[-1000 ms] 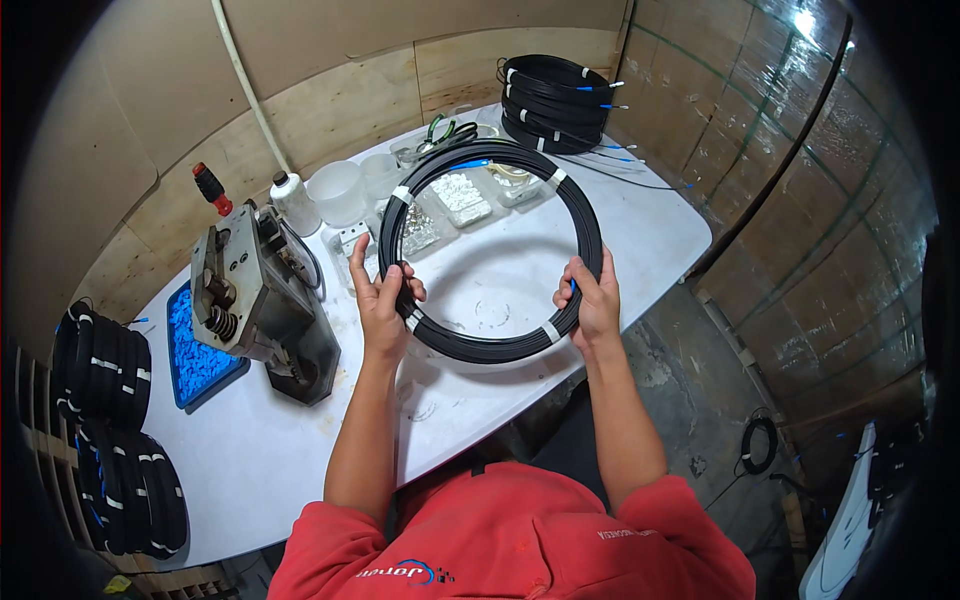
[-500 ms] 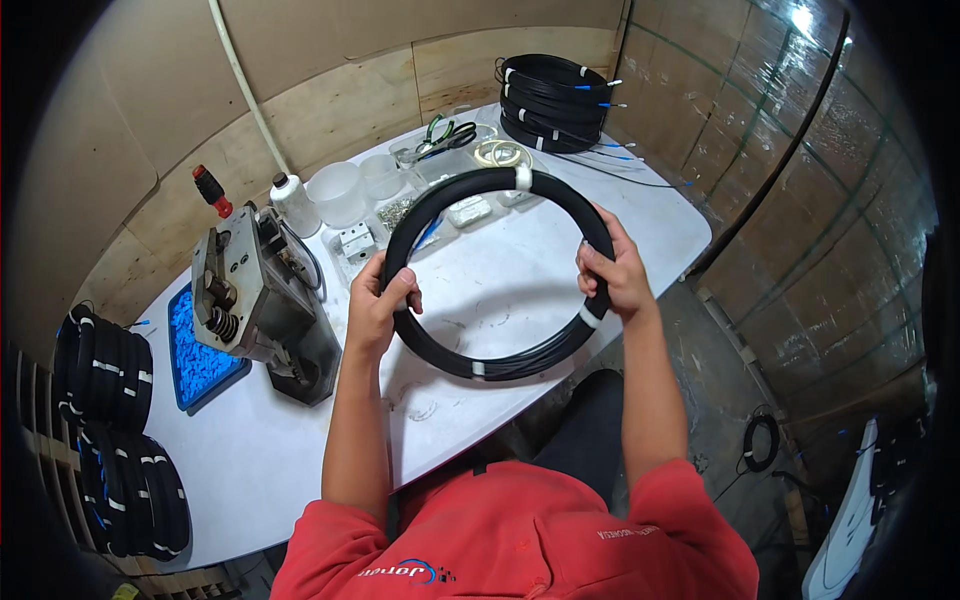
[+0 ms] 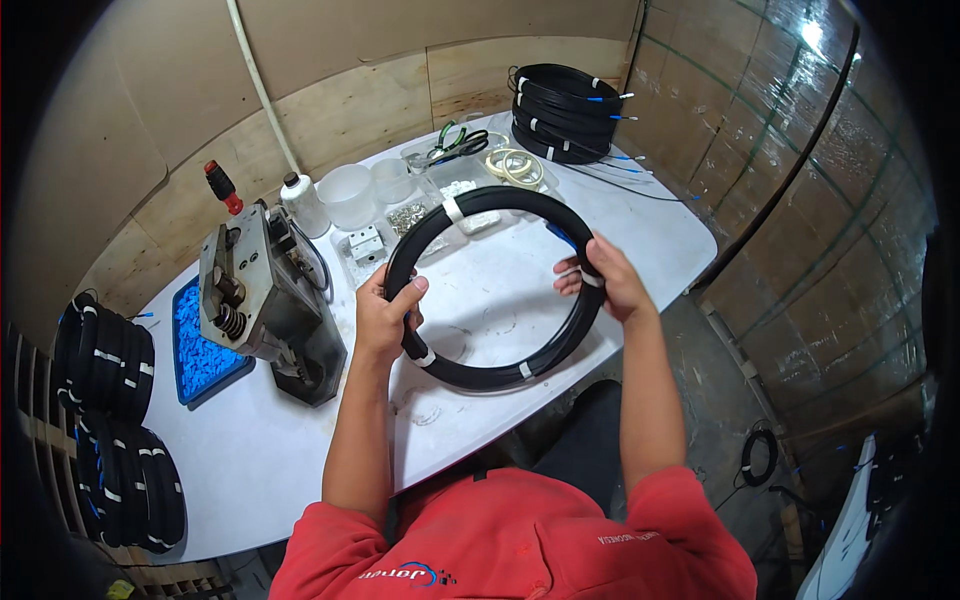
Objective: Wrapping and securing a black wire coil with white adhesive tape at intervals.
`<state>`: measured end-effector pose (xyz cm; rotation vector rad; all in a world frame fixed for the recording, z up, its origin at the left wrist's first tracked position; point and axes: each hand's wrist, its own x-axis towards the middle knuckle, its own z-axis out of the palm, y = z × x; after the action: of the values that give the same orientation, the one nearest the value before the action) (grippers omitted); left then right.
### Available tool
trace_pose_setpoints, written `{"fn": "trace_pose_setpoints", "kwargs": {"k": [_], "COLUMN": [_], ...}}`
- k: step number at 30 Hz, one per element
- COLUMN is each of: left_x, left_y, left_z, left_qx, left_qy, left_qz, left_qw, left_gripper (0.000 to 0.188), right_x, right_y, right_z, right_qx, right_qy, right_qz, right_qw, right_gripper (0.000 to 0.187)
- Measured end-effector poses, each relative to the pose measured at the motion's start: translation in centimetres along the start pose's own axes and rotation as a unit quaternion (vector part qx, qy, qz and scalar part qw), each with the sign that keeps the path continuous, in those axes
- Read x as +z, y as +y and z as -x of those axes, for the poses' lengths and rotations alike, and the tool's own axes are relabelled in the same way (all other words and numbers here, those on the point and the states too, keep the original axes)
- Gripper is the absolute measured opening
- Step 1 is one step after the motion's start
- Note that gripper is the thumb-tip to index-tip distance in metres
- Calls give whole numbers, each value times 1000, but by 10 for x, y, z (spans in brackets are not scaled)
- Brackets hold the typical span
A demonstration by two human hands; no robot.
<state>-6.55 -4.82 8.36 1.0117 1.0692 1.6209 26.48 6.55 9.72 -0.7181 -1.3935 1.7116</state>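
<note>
A ring-shaped coil of black cable [image 3: 478, 376], bound with several white tape bands, is held up over the table by my two hands. My left hand [image 3: 385, 318] is closed round the ring's left side, thumb on top. On the right side, my right hand [image 3: 618, 282] has its thumb and palm against the ring, while some fingertips show loosely inside it. A blue piece [image 3: 561, 236] lies along the inner upper-right edge of the coil; its exact kind is hard to make out.
The white table [image 3: 250, 470] carries a metal press [image 3: 265, 300], a blue tray of small blue parts [image 3: 205, 350], a white bottle [image 3: 304, 205] and clear containers [image 3: 345, 195]. Black cable coils are stacked at the back right [image 3: 565, 115] and far left [image 3: 105, 360]. Wrapped boxes [image 3: 800, 200] stand right.
The coil has turned counterclockwise: its top band moved left, the bottom band right. It sits slightly lower in view. My right fingers have loosened and spread inside the ring.
</note>
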Motion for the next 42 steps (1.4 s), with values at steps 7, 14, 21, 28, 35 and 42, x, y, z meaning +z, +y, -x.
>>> {"fn": "trace_pose_setpoints", "kwargs": {"k": [7,14,21,28,35,42], "left_x": [-7,-3,-5,-19,-54,-43], "left_y": [-15,-28,-18,3,24,50], "left_z": [-12,-16,-9,-9,-6,-2], "left_qx": [-50,-116,-25,29,-58,-147], "left_qy": [43,67,31,-57,-173,-99], "left_qz": [74,160,207,-6,175,-121], "left_qw": [995,978,977,998,967,977], "left_gripper": [28,31,42,41,72,40], "right_x": [27,48,63,60,28,2], "right_y": [48,24,21,10,-16,-31], "right_z": [22,35,35,33,43,25], "right_qx": [-71,-227,-186,-63,-82,-62], "right_qy": [104,-25,152,226,-22,78], "right_qz": [-90,-191,-86,-85,48,498], "right_qw": [988,955,967,968,995,861], "right_gripper": [51,87,55,62,67,40]}}
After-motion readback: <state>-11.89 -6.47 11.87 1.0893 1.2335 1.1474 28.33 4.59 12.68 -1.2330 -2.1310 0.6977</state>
